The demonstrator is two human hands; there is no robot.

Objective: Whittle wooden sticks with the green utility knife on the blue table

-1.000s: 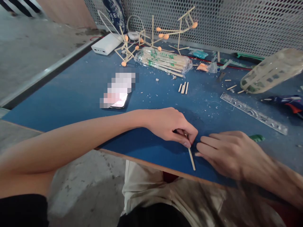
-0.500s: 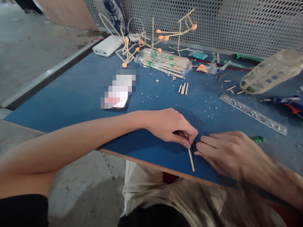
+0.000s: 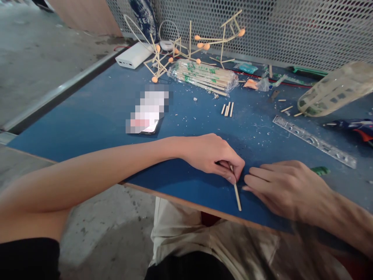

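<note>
Down near the table edge, left hand (image 3: 214, 155) pinches the wooden stick (image 3: 237, 196); right hand (image 3: 287, 188) rests flat beside it.

The left hand (image 3: 214, 155) pins a thin wooden stick (image 3: 237, 195) flat on the blue table (image 3: 96, 116), fingertips pinching it. The right hand (image 3: 287, 188) rests beside it, fingertips touching the stick near a clear ruler (image 3: 314, 140).

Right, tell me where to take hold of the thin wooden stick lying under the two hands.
Grip the thin wooden stick at its bare near end, coming from the blue table's front edge. It lies flat, its far end pinned under the left hand, with the right hand close on its right; a fingertip pinch from above probably suits it.
</note>
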